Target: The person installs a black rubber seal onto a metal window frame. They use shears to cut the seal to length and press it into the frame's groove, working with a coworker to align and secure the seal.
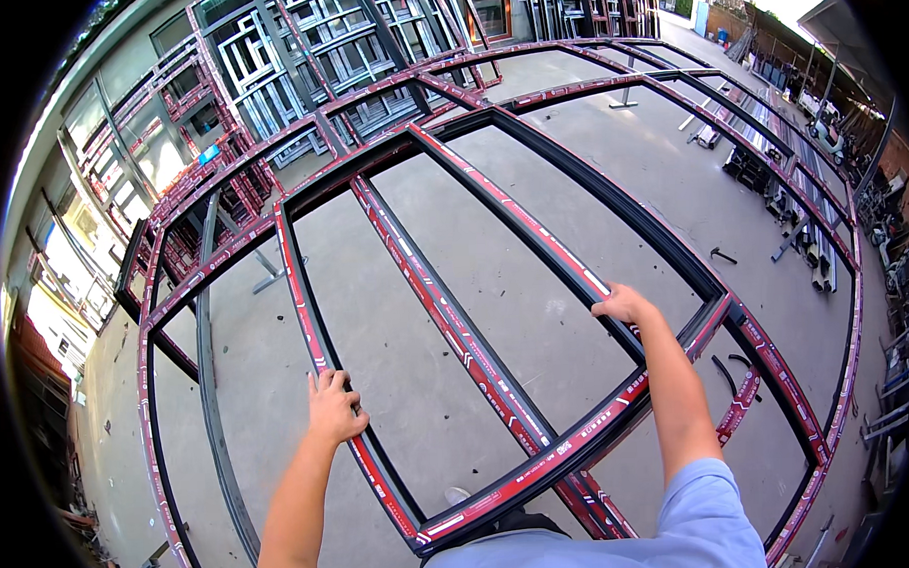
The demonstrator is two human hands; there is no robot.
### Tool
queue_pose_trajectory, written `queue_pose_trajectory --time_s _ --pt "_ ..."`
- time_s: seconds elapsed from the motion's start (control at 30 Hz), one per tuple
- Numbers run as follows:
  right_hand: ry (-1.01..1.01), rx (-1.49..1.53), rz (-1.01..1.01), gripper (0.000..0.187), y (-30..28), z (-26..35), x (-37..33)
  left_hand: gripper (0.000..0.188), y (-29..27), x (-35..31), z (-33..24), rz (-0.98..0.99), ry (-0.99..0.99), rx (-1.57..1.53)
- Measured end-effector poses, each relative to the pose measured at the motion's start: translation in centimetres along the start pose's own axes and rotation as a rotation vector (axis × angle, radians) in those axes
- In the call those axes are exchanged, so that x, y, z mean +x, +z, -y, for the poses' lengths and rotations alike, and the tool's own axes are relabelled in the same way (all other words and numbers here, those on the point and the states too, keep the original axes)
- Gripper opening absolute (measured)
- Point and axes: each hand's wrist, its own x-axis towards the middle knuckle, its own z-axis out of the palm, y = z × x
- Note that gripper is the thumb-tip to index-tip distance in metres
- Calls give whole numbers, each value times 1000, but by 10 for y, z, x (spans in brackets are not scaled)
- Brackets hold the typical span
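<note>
A rectangular window frame point(300, 289), black with red and white protective film on its faces, lies tilted across in front of me. My left hand point(336, 408) is closed round its left rail, fingers over the edge. Farther right, my right hand point(623, 306) grips the opposite rail, near its close end. Beneath it spreads a much larger framework point(772, 358) with several openings, covered in the same film. A film-covered bar point(446, 319) passes under the near rail of the held frame, between my hands. The fingertips' undersides are hidden by the rails.
Many finished-looking frames point(341, 48) lean against the building at the back left. A hammer-like tool point(723, 256) and small scraps lie on the concrete floor point(566, 310). Long metal profiles point(818, 241) are stacked at the right. A curved film-covered offcut point(741, 406) lies to the near right.
</note>
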Motion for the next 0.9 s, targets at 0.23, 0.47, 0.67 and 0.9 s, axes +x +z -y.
queue_pose_trajectory --time_s 0.23,0.47,0.67,0.9 --pt "25 -50 -57 69 -3 7 -8 71 5 -19 -18 -114 -392 -103" --pt "18 -112 -36 70 -9 -3 1 85 76 -88 -15 151 -1113 -2161" --pt "-31 -85 24 82 -6 0 6 77 91 -77 -28 -40 -1146 -1711" --pt "32 283 229 115 -15 21 43 63 79 -76 -26 -27 -1288 -1657"
